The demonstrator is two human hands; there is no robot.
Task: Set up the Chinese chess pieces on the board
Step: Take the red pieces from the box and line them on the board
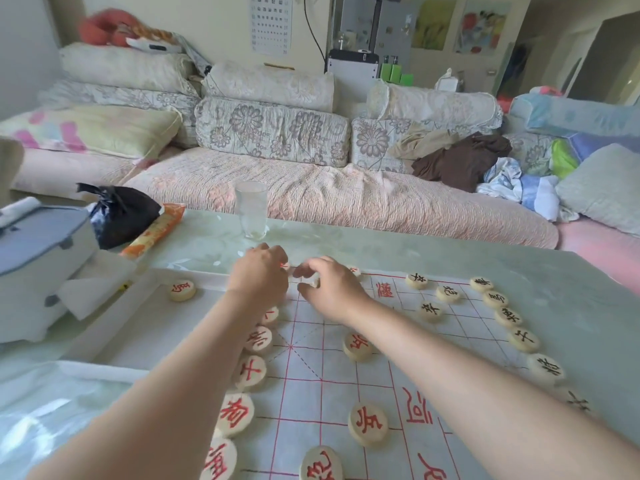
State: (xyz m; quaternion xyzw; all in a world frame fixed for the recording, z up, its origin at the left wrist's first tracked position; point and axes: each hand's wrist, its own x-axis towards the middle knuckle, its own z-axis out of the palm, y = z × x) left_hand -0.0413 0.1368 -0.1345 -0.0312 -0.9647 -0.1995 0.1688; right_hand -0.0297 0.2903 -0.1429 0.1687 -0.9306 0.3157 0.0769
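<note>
A white paper board [311, 386] with red grid lines lies on the table. Red-lettered wooden pieces [258, 339] run down its left column, and two more [367, 423] stand on inner points. Black-lettered pieces [523, 339] line the right side. One red piece [182, 289] lies off the board to the left. My left hand [259, 275] is curled at the board's far left corner, with a red-marked piece showing at its fingertips. My right hand [332, 289] hovers beside it, thumb and forefinger bent toward each other. What lies between them is hidden.
A clear glass [251, 209] stands beyond the hands near the table's far edge. A black bag [119, 214], an orange packet [156, 230] and a grey-lidded box [41, 251] sit at the left. A sofa with cushions and clothes runs behind the table.
</note>
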